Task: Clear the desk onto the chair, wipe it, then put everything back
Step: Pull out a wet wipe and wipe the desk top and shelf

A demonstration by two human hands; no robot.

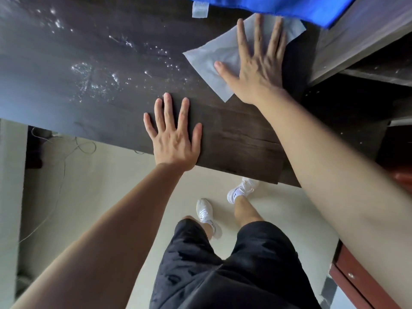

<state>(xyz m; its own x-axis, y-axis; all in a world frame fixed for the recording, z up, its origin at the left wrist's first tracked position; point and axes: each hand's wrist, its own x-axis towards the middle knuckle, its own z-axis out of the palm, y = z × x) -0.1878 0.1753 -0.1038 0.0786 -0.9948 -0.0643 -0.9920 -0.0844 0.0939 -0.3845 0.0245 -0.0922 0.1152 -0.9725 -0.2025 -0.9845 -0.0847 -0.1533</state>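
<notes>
two hands flat, spread: left (172, 139) on desk (89, 108), right (258, 68) pressing one wipe (207, 63)

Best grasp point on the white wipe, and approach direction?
Pinch the free near corner of the white wipe, coming from the desk's front edge. The wipe lies flat under the right hand; that corner pokes out beside the wrist, uncovered.

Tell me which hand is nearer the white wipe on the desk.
Right. The right hand lies flat on the white wipe, pressing it to the desk. The left hand rests flat on bare desk near the front edge, apart from it.
</notes>
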